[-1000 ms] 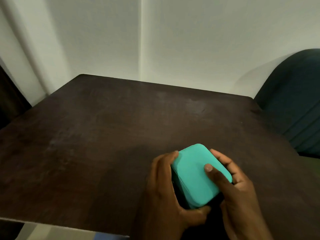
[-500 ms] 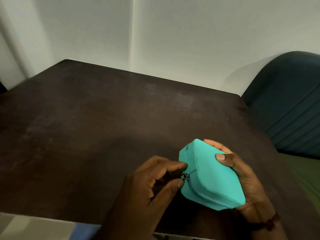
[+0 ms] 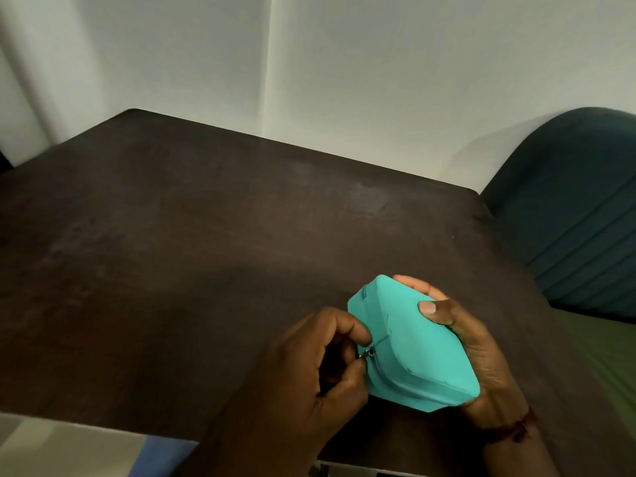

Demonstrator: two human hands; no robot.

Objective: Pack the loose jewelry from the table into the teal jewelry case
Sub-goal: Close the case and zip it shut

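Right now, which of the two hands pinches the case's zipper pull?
The left hand; the right hand only cradles the teal case.

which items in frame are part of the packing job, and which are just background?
Part of the job:
- teal jewelry case, zipped shut, tilted
- zipper pull, pinched by left hand
- right hand, gripping the case
- no loose jewelry visible

Just there:
- dark table
- dark teal chair
- red wrist thread
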